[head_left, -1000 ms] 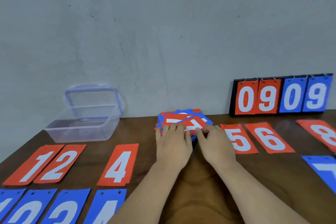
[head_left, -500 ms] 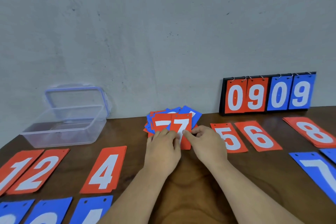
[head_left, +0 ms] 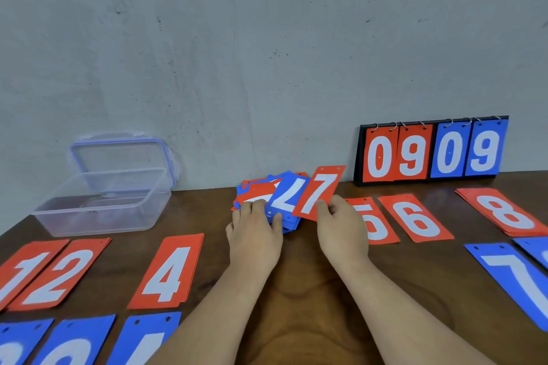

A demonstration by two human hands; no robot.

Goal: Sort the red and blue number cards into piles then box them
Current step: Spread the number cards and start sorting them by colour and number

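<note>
The right hand (head_left: 341, 231) pinches the lower edge of a red 7 card (head_left: 318, 191) between thumb and fingers, holding it tilted just right of the mixed pile (head_left: 252, 190). The left hand (head_left: 255, 231) lies with relaxed fingers pressing on that pile, thumb against the blue 7 card (head_left: 289, 194) on top. On the wooden table (head_left: 296, 290) lie red 1 (head_left: 20, 272), red 2 (head_left: 62, 275) and red 4 (head_left: 169, 272) to the left, red 5 (head_left: 376, 225), red 6 (head_left: 416, 218), red 8 (head_left: 504, 212) and a blue 7 pile (head_left: 516, 278) to the right, with the clear box (head_left: 100, 207) open at far left and a scoreboard (head_left: 433, 151) reading 0909.
</note>
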